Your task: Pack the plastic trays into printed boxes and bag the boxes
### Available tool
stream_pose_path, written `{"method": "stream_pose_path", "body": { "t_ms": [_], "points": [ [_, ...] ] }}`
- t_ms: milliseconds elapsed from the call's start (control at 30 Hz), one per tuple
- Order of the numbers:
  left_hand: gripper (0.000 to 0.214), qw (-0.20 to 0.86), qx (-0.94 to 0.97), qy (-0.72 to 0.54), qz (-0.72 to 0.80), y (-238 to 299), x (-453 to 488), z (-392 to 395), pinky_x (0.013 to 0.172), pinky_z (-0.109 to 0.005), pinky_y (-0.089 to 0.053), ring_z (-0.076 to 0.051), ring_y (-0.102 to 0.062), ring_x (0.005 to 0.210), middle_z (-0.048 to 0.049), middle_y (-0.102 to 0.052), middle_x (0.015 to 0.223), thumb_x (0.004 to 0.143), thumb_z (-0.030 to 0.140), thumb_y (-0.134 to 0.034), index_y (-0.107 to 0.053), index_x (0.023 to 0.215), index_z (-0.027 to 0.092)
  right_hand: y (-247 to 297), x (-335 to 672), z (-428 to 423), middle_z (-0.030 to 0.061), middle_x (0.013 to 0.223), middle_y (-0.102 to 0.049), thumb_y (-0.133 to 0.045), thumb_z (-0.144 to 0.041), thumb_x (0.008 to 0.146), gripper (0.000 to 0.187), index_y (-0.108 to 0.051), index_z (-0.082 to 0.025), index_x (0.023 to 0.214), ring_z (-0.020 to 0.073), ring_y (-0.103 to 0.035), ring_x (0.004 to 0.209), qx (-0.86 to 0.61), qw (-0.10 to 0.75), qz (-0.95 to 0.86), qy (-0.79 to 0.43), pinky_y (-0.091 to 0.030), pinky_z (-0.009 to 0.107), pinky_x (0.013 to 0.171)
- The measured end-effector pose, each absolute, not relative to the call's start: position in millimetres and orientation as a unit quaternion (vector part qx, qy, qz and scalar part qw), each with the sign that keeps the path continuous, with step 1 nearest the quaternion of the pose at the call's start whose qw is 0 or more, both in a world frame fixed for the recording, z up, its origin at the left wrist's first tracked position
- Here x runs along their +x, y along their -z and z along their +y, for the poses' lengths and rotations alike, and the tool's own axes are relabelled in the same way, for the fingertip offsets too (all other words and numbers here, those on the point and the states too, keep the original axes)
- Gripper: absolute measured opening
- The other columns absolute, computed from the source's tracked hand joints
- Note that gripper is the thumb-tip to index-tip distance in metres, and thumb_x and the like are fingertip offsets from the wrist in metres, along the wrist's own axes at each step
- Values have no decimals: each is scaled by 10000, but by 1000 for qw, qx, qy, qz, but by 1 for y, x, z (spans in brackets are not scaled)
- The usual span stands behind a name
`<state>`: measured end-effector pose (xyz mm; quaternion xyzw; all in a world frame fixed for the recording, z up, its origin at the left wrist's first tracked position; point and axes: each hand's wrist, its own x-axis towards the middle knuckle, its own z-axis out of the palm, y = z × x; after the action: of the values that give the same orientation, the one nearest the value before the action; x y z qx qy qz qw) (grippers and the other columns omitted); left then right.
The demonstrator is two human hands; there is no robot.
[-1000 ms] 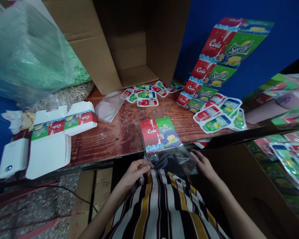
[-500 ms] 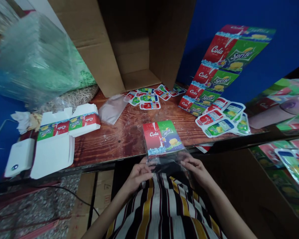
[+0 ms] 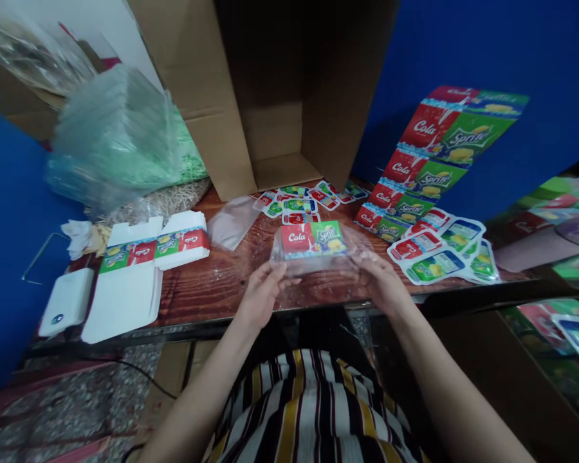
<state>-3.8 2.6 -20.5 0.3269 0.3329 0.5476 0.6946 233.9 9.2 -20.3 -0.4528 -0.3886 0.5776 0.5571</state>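
A red and green Cola/Sprite printed card [image 3: 312, 238] sits inside a clear plastic bag [image 3: 318, 267], held just above the wooden table [image 3: 212, 283]. My left hand [image 3: 260, 292] pinches the bag's left edge. On the bag's right edge, my right hand [image 3: 380, 278] is closed in the same way. Both hands are over the table's front edge.
An open cardboard box [image 3: 270, 96] stands at the back. Flat white cartons [image 3: 145, 257] and a white device [image 3: 67, 302] lie left, below a plastic-wrapped bundle [image 3: 120, 135]. Loose labels [image 3: 303, 196] and blister packs [image 3: 444, 247] lie right, with stacked Cola/Sprite cards [image 3: 429, 161] against the blue wall.
Both hands have lifted the bagged card from the table's front edge and carried it forward over the table. The card now lies flatter and farther from my body.
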Motion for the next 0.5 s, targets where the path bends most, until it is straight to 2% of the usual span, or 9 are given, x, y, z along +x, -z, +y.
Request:
{"method": "stream_pose_path", "body": {
  "t_ms": [133,200,333,400,500],
  "points": [
    [295,698,320,-557,316,19,-7,45,757,-322,-551,-201,-698,899,-85,-738,1006,751,329,-763,-519,774,165,21,232,55,10,773,-667,-786,-455,693,336,-551,-215,714,215,-683,828,-433,547,-409,-588,-538,361,796],
    [310,694,339,-545,326,24,-15,57,675,-281,-541,-171,-698,796,-81,-734,1008,749,351,-760,-512,770,166,29,233,66,12,786,-668,-752,-492,731,326,-579,-215,723,201,-666,796,-445,538,-456,-552,-527,356,795],
    [303,590,432,-533,425,40,-31,73,508,-210,-415,-105,-585,570,-33,-697,770,745,411,-747,-584,749,155,46,238,73,8,746,-613,-729,-522,762,336,-631,-209,688,181,-578,780,-484,536,-544,-427,-474,322,822],
    [277,528,468,-553,443,49,-34,82,573,-211,-409,-100,-548,621,-3,-641,723,731,388,-762,-619,718,151,54,238,77,4,751,-583,-737,-523,756,346,-623,-206,678,180,-541,802,-485,548,-551,-401,-447,307,846],
    [272,509,470,-581,427,61,-29,98,745,-222,-417,-115,-528,750,18,-593,761,725,392,-759,-615,695,163,65,235,89,-4,755,-563,-671,-569,799,374,-599,-208,734,170,-525,774,-477,559,-550,-397,-442,293,815]
  ]
}}
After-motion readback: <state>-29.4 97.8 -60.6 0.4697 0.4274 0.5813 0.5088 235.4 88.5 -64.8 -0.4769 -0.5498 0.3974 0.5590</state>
